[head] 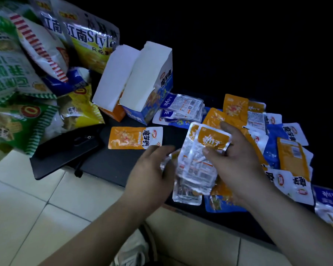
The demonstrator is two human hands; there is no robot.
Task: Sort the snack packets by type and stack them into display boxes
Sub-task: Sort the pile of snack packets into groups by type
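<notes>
**On the dark tabletop [112, 162]: sorting in progress**

The right hand [236, 162] is pinching a stack of orange packets [198, 166], long axis pointing away from the person. The left hand [148, 169] is touching its left edge; grip too blurred to tell. The open orange display box [113, 112] is standing farther off to the left, nearer the left hand.

"江南Style" on the silver-and-yellow snack bag [92, 37], "魔芋爽" on the lone orange packet [136, 138], the same characters on the blue display box [164, 81], other print too blurred to read
</notes>
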